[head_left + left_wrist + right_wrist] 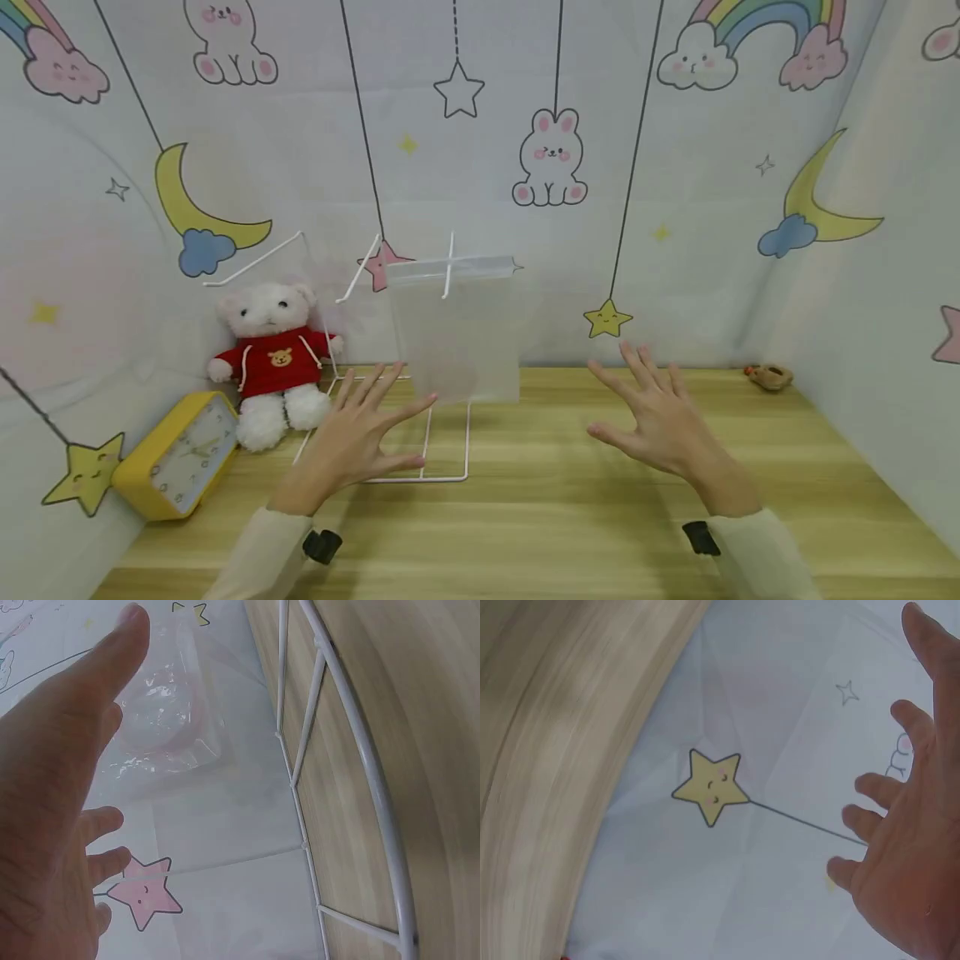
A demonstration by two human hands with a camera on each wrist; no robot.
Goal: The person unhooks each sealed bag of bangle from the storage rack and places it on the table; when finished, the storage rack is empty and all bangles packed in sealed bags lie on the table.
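A white wire rack (467,442) stands on the table, with bare arms sticking out at its top. From its right arm hangs a clear plastic bag (457,342); in the left wrist view the bag (169,724) shows a faint round shape in it. My left hand (356,437) is spread in front of the rack's base, left of the bag, and holds nothing. The fingers of my right hand (660,417) are also spread, over the table to the right of the bag. Nothing is in that hand either, and the right wrist view shows only cloth and table beyond it.
Behind the rack's left side sits a white teddy bear (273,362) in a red sweater. A yellow alarm clock (180,454) stands at the left edge. At the back right lies a small brown object (770,377). Printed cloth (480,167) encloses the wooden table (540,533).
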